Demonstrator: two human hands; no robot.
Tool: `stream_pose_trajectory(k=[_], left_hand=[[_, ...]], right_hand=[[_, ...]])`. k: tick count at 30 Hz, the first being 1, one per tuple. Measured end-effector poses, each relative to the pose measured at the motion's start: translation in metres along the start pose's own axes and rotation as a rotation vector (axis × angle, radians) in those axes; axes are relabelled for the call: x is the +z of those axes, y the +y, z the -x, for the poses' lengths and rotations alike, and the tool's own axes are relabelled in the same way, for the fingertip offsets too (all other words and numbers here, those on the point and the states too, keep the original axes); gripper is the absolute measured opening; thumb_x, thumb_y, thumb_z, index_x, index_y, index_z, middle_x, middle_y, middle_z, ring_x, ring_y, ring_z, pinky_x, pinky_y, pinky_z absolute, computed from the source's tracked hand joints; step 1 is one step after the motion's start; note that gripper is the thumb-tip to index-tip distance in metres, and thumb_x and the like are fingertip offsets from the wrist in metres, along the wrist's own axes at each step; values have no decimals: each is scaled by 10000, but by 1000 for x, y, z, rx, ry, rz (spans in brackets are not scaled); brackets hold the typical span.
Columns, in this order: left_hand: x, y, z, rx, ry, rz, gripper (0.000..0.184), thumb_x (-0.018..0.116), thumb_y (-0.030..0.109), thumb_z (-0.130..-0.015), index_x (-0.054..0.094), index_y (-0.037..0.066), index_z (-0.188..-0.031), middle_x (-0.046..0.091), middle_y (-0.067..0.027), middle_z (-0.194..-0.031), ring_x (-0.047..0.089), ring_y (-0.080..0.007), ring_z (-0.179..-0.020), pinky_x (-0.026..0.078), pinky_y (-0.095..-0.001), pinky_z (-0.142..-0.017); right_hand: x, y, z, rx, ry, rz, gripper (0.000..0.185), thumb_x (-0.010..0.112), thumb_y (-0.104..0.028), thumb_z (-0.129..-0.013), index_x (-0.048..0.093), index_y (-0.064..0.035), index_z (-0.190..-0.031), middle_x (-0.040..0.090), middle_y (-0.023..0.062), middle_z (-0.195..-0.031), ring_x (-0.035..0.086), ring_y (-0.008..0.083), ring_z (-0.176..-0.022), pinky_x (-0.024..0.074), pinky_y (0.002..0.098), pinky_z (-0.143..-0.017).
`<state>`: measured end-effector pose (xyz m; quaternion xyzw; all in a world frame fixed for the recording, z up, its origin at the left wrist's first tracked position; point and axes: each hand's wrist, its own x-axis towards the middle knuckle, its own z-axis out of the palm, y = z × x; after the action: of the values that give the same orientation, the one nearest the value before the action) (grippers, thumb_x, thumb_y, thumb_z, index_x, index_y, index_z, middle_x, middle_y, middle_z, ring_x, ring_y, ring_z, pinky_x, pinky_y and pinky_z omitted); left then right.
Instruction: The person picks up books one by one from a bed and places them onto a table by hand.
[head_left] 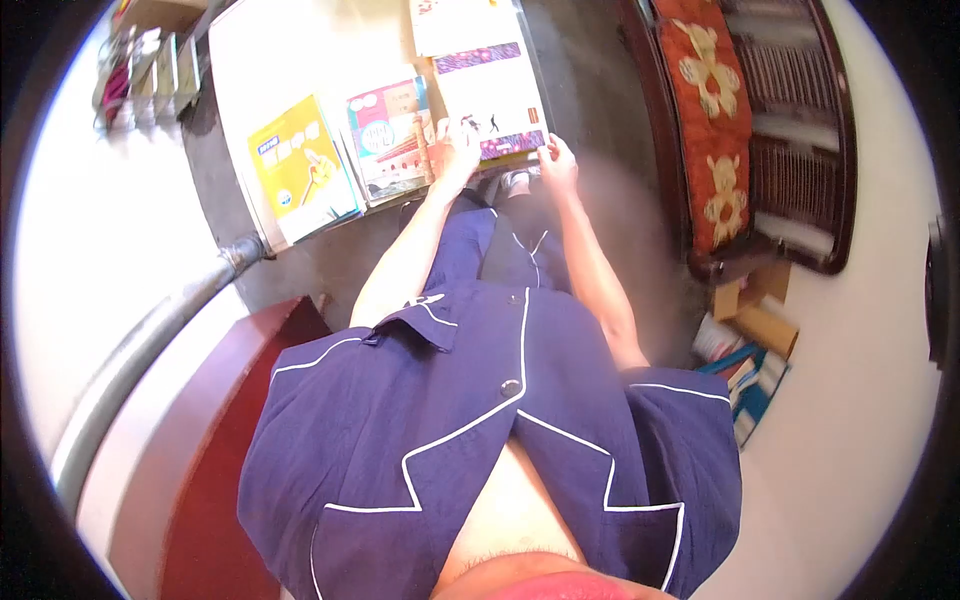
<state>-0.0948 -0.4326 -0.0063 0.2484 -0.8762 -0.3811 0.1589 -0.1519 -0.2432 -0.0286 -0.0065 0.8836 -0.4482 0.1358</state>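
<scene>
A white booklet or sheet with purple patterned bands and small dark figures (487, 95) lies at the near right part of the white table, its lower edge at the table's front. My left hand (457, 150) is at its lower left corner, fingers bent over the edge. At the lower right corner, my right hand (558, 163) has its fingers pinched on the edge. Left of my left hand lies a pink and teal book (385, 135), with a narrow brown strip (421, 148) along its right side. Further left is a yellow book (303, 165) on other papers.
The white table (300, 60) has a metal rail (160, 320) near its left corner. To the right stands a dark wooden chair (790, 130) with an orange bear-patterned cloth (710, 120). Cardboard boxes (765, 320) sit below it. A reddish-brown wooden piece (230, 430) is at lower left.
</scene>
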Motion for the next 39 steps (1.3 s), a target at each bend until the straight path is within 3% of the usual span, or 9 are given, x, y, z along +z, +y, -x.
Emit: stream_pose_trajectory(k=[1, 4, 8, 11, 22, 24, 29, 31, 39], left_hand=[[-1, 7, 7, -67, -125, 51, 232, 488, 149, -830, 552, -18, -977, 585, -208, -897, 548, -350, -899, 451, -406, -780], [10, 18, 14, -124, -346, 264, 234, 491, 127, -823, 556, -17, -996, 585, -211, -931, 571, -325, -901, 452, -392, -790], [32, 22, 35, 22, -507, 197, 249, 487, 119, -815, 568, 0, -1018, 613, -199, -903, 604, -305, -857, 464, -380, -785], [45, 43, 58, 90, -653, 152, 247, 490, 144, -818, 583, 2, -997, 623, -189, -896, 606, -304, -854, 463, -376, -794], [118, 144, 239, 460, -1098, 65, 255, 525, 172, -818, 591, -9, -985, 631, -191, -908, 609, -326, -861, 473, -369, -781], [131, 163, 279, 666, -1149, 149, 318, 555, 229, -834, 574, -14, -1039, 633, -177, -968, 609, -299, -923, 462, -346, -813], [150, 215, 364, 750, -1310, 152, 343, 561, 239, -834, 567, -13, -1066, 630, -177, -981, 604, -308, -943, 460, -353, -821], [156, 226, 389, 691, -1410, 134, 286, 547, 207, -818, 598, -21, -983, 633, -197, -907, 618, -315, -871, 480, -366, -779], [229, 262, 469, 913, -1598, -18, 248, 540, 211, -816, 627, 30, -961, 637, -188, -868, 617, -332, -849, 480, -375, -751]], right_hand=[[1, 13, 14, 89, 84, -51, 328, 584, -218, -788, 597, -31, -1057, 651, 166, -897, 633, 275, -844, 487, 354, -768], [-16, 25, 59, 199, 53, -71, 354, 595, -183, -811, 565, -7, -1117, 644, 145, -979, 620, 205, -895, 479, 299, -785], [-17, 73, 112, 444, 139, -296, 294, 570, -160, -822, 578, -12, -1076, 643, 107, -929, 622, 141, -817, 484, 256, -686], [-48, 52, 155, 591, 213, -550, 276, 561, -145, -826, 574, -11, -1067, 638, 92, -908, 621, 132, -784, 480, 241, -661], [-123, 157, 314, 644, 588, -943, 261, 494, -194, -888, 557, -7, -1060, 642, 105, -930, 632, 157, -803, 480, 257, -688], [-139, 177, 341, 649, 646, -973, 255, 496, -195, -889, 564, -5, -1045, 642, 106, -925, 631, 158, -803, 480, 258, -684], [-175, 206, 401, 688, 831, -1014, 247, 504, -201, -892, 581, 0, -1013, 641, 106, -913, 630, 161, -798, 483, 262, -681], [-188, 214, 420, 668, 899, -1052, 246, 500, -196, -897, 578, 3, -1020, 641, 104, -912, 628, 163, -805, 485, 263, -689], [-232, 262, 467, 719, 1123, -1195, 221, 494, -162, -899, 576, 8, -1014, 639, 95, -905, 626, 163, -786, 485, 271, -670]])
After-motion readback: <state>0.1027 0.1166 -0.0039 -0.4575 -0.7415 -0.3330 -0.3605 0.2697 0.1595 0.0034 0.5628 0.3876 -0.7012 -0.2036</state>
